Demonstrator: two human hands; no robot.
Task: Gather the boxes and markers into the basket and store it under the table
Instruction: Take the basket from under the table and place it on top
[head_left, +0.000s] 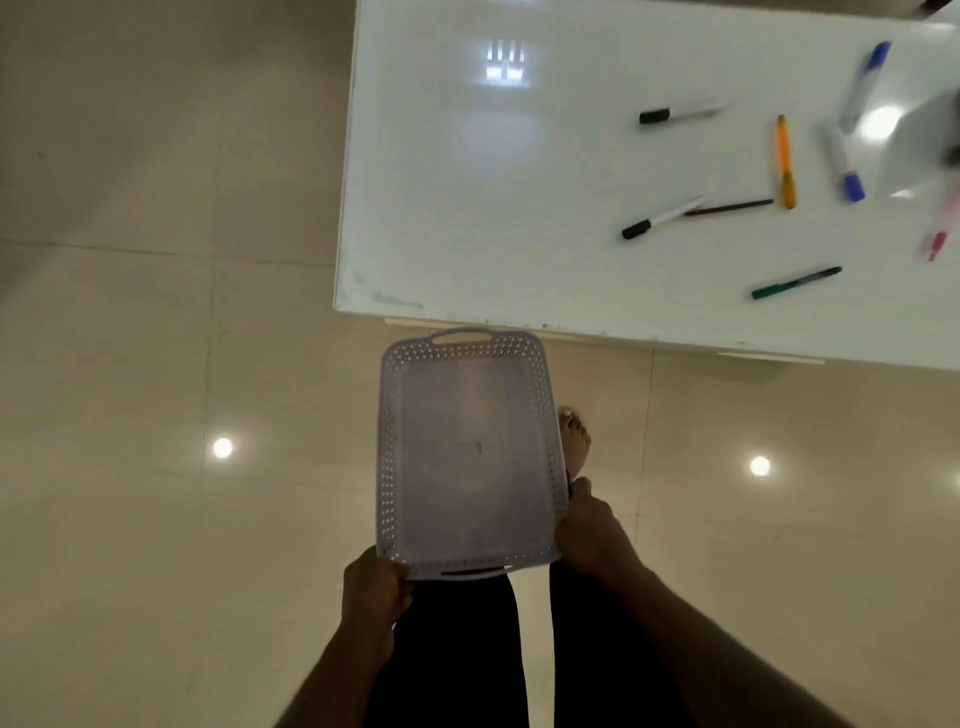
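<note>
Both hands gripped a pale lilac perforated basket (470, 452), holding it level in front of the person, above the floor. The left hand (375, 582) curled round the near left corner of its rim, and the right hand (587, 525) clasped the near right corner, thumb along the side wall. The hands were apart, with the basket's near handle slot between them. Nothing lay inside the basket.

Beyond the far handle, ahead of the hands, was the near edge of a white table (467, 208); the basket's far end looked just short of it. Up and to the right of the right hand, markers were scattered on the tabletop. Nearest the right hand lay a green marker (796, 282). Farther off lay a black-capped white marker (661, 218), its tip close to a thin dark pen (730, 207). Beyond those lay another black-capped marker (678, 113), an orange marker (785, 162), and a blue-capped marker (844, 163). A second blue marker (868, 78) and a pink one (943, 223) at the far right were blurred. No boxes could be made out with certainty.

A bare foot (574, 439) showed on the tiled floor (130, 415) just beside the basket's right wall, ahead of the right hand.
</note>
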